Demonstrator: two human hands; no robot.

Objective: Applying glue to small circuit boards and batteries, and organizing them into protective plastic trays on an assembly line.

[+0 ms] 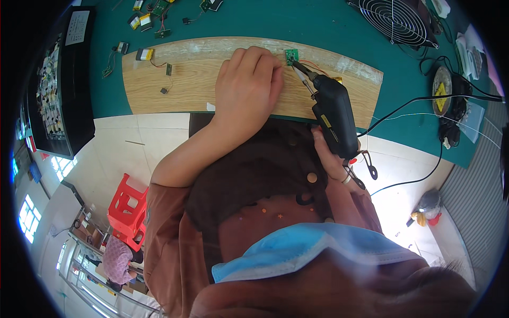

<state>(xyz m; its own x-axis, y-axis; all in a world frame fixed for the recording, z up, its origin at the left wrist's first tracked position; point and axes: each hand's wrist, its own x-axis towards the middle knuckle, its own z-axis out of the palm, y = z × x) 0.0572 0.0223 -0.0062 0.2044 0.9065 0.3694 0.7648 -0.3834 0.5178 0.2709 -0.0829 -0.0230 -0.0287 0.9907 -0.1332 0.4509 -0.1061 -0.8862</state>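
Observation:
My left hand (248, 79) rests on the wooden board (196, 95) with its fingers curled and closed. What they pinch is hidden, but a thin wire shows between them and a small green circuit board (291, 54). My right hand (330, 153) is wrapped round a black soldering gun (336, 114). Its tip and a thin solder-feed tube reach the lower edge of the circuit board. Reddish wires run right from that board toward a small yellow-ended battery (338, 80), partly behind the gun.
Left on the wood lies a battery (144, 54) wired to a small board (168, 69). More batteries and boards lie on the green mat (238, 21). A black bin (69, 85) of parts stands left, a fan (395, 21) far right, a solder spool (441, 90) right. Cables (403, 106) trail from the gun.

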